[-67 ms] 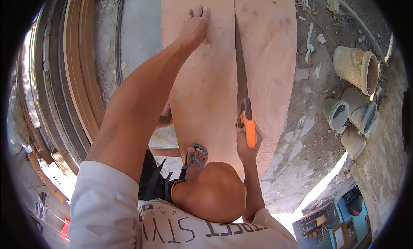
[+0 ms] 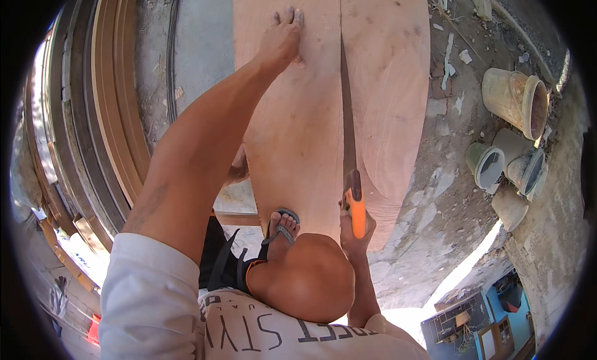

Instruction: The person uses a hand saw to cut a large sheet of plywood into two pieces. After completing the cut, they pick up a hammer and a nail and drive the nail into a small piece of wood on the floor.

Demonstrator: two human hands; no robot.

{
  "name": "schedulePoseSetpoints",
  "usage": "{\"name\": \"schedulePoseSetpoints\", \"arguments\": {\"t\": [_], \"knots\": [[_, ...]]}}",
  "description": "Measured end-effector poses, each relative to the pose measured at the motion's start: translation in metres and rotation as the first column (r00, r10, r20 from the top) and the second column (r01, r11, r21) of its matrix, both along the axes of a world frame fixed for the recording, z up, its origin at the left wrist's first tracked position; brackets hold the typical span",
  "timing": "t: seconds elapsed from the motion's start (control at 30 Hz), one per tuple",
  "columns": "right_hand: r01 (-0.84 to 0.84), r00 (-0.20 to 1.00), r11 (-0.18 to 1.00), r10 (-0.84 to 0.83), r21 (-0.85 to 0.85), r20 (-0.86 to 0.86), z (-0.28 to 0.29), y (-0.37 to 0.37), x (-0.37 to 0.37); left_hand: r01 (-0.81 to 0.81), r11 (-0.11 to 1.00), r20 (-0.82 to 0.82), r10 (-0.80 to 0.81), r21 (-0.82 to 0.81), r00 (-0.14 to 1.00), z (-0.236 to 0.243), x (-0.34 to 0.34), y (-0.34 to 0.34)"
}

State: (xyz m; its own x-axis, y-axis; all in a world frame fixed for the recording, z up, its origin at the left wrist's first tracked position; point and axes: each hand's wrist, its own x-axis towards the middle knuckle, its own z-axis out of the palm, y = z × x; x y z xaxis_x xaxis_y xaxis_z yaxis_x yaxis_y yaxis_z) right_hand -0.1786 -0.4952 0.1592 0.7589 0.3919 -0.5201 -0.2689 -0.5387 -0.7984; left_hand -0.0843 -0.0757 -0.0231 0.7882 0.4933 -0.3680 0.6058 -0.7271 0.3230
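My right hand (image 2: 357, 226) is closed round the orange and black handle of a handsaw (image 2: 349, 111). Its long dark blade points away from me and lies along a straight cut in a sheet of plywood (image 2: 292, 136). The cut runs on past the blade to the far edge of the picture. On the plywood left of the cut, my left hand (image 2: 285, 36) presses down flat with its fingers spread. My foot in a grey flip-flop (image 2: 283, 226) rests on the near part of the same sheet.
Long wooden boards (image 2: 112, 92) stand along the left. A dark cable (image 2: 172, 55) runs beside them on the concrete. At the right, several dirty buckets (image 2: 507, 98) lie on rough ground with scattered debris. A length of timber (image 2: 236, 219) lies under the plywood's near left side.
My right hand has drawn the saw back toward me, and its handle sits lower in the picture. The left hand stays in place.
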Motion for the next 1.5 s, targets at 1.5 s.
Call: {"name": "schedulePoseSetpoints", "arguments": {"t": [1.5], "knots": [[0.05, 0.991, 0.998, -0.055, 0.045, 0.122, -0.071, 0.121, 0.07, -0.755, -0.013, -0.237, 0.953, -0.655, 0.189, -0.006, -0.143, -0.061]]}}
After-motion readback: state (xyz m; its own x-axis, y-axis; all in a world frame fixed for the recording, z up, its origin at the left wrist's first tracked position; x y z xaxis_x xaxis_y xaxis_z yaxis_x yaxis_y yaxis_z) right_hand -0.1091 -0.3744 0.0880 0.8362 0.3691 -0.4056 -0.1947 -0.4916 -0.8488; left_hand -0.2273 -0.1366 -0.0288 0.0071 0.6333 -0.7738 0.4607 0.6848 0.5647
